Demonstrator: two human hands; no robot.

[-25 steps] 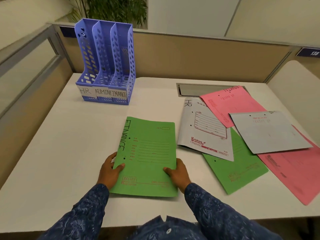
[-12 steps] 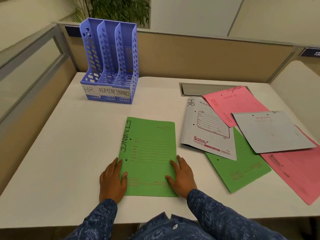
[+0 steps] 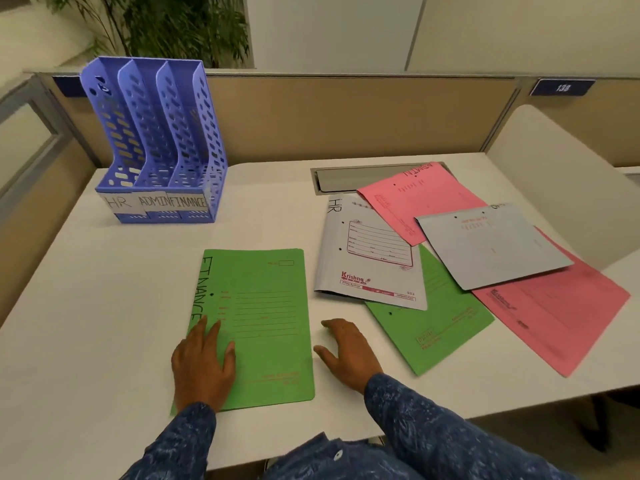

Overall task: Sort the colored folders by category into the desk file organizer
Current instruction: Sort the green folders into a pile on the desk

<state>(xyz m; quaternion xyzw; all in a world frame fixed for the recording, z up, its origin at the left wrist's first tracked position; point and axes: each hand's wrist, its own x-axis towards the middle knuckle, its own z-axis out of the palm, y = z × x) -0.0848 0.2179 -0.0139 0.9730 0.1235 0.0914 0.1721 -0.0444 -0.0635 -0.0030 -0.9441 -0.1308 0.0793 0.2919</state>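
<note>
Left grip (image 3: 202,365) is lying flat, fingers straight, on the green FINANCE folder (image 3: 266,320), which is sitting on the surface (image 3: 104,306). Right grip (image 3: 346,351) is resting open beside it, holding nothing. Pickup probably starting; next move calls for pinching an edge and carrying it to the organizer (image 3: 156,140), FINANCE slot.

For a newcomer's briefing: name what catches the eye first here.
The green FINANCE folder lies front and centre, left hand flat on it, right hand beside it. A loose pile of pink, grey and green folders sprawls to its right; the blue organizer stands far left.
</note>
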